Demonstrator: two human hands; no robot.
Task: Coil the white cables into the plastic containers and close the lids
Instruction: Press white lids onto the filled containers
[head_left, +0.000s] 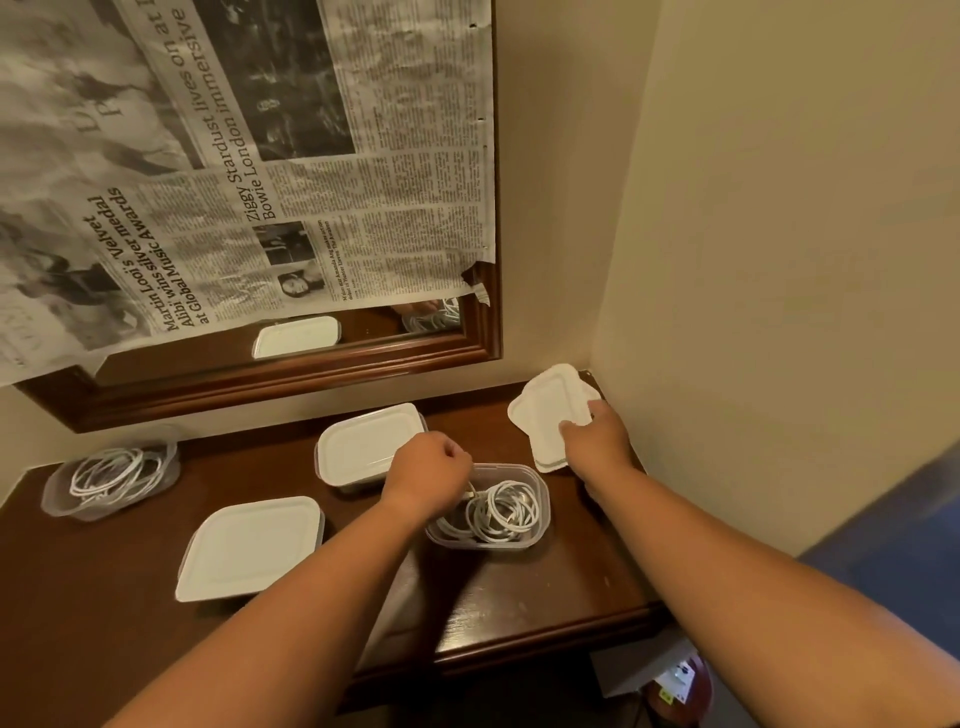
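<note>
On the dark, glossy wooden table (519, 597), seen from the head camera, a clear plastic container (541, 499) with rounded corners stands open near the middle; a white cable (501, 514) lies inside it in loose round loops. The left hand (431, 467) hangs over the left rim of this container with its fingers curled tight; one end of the cable goes up into them, so the hand seems to pinch it. The right hand (597, 436) is at the back right corner of the table; its thumb and fingers are closed on the edge of two thin white lids (545, 410), which lie one on the other, turned askew. Left of the open container stand a far closed box (369, 444) and a near closed box (249, 545), both with smooth white tops; at the far left a lidless box (57, 499) holds more tangled white loops. Above, crumpled newspaper (311, 182) covers a mirror in a brown moulded frame (311, 374).
</note>
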